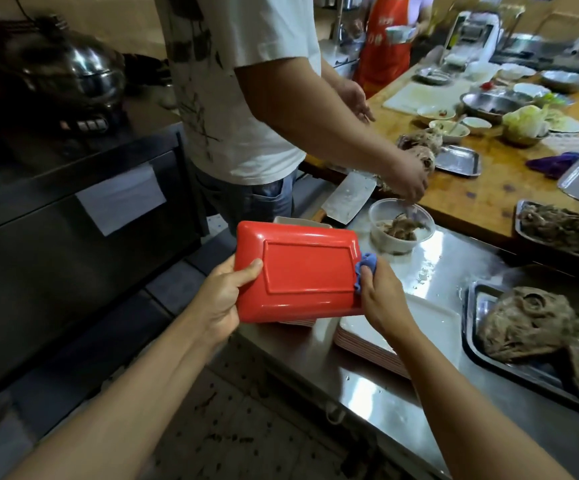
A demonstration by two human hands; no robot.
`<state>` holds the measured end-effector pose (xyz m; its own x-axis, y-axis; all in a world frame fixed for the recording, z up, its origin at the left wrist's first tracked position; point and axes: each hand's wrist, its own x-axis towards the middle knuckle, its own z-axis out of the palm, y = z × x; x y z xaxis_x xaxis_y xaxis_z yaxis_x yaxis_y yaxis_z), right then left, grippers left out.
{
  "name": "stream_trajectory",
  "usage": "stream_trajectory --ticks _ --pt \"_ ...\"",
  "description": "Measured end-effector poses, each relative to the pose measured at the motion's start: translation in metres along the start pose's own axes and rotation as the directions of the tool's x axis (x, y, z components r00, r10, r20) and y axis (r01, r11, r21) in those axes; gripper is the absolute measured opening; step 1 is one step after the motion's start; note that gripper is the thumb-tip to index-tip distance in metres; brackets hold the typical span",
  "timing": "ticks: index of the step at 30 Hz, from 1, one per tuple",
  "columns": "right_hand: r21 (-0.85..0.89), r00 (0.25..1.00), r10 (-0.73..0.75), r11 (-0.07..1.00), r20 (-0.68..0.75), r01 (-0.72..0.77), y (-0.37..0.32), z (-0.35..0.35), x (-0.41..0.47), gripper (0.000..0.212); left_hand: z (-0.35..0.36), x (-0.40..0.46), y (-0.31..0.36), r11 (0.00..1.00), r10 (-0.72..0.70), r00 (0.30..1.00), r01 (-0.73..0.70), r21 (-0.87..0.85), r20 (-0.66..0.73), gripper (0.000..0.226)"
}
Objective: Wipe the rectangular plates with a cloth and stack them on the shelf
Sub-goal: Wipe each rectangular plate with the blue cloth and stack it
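Above the worktop's left edge, I hold the plate (298, 271) underside up: left hand (224, 299) pinches its rim, right hand (381, 299) presses cloth (469, 268) there. Looks stiff, light, glossy-slippery; rims grip best.

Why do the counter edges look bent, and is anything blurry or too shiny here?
Head view: the wide lens bows the steel counter; the far person in the orange apron is blurred; glare streaks the red plate held by the left hand.

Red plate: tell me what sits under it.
The red plate, underside up, hides most of a stack of plates below; only edges show. A second white stack sits beside it on the steel counter. Stack height is hidden.
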<state>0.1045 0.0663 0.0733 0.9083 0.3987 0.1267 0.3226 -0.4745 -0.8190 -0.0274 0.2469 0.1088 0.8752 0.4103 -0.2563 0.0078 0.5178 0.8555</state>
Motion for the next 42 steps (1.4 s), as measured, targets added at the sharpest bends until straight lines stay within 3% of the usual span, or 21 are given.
stream_trajectory --ticks 4,6,8,10,13,16,22,32,42 --pt "-0.090 0.997 0.076 0.993 -0.002 -0.076 0.009 -0.007 0.007 0.013 -0.004 0.007 0.008 0.988 0.136 0.991 -0.136 0.071 0.005 0.020" --pt "-0.057 0.996 0.076 0.995 -0.046 -0.079 0.009 -0.010 0.005 0.008 -0.002 0.015 0.011 0.900 0.293 0.956 -0.283 0.333 0.021 0.020" --pt "-0.008 0.992 0.106 0.994 -0.064 -0.107 0.008 -0.013 0.003 0.005 0.002 0.025 0.012 0.632 0.455 0.883 -0.410 0.657 0.114 0.017" --pt "0.055 0.987 0.154 0.987 -0.052 -0.151 0.009 -0.015 0.001 0.015 0.006 0.034 0.010 0.356 0.485 0.827 -0.484 0.800 0.285 0.009" --pt "0.131 0.976 0.215 0.969 -0.023 -0.211 0.012 -0.020 -0.003 0.021 0.006 0.044 -0.001 -0.112 0.421 0.758 -0.502 0.858 0.499 0.012" --pt "0.233 0.976 0.216 0.950 -0.002 -0.209 0.016 -0.026 -0.009 0.020 0.002 0.051 -0.013 -0.351 0.285 0.762 -0.481 0.803 0.581 0.024" --pt "0.313 0.977 0.213 0.928 -0.005 -0.201 0.026 -0.037 -0.020 0.011 -0.004 0.049 -0.030 -0.459 0.229 0.724 -0.509 0.728 0.651 0.016" --pt "0.220 0.964 0.264 0.942 -0.017 -0.254 0.044 -0.034 -0.025 0.014 -0.019 0.077 -0.053 -0.481 0.113 0.835 -0.428 0.765 0.538 0.017" --pt "0.196 0.957 0.283 0.944 -0.068 -0.265 0.054 -0.038 -0.027 0.022 -0.022 0.088 -0.061 -0.379 0.033 0.891 -0.409 0.830 0.454 0.038"
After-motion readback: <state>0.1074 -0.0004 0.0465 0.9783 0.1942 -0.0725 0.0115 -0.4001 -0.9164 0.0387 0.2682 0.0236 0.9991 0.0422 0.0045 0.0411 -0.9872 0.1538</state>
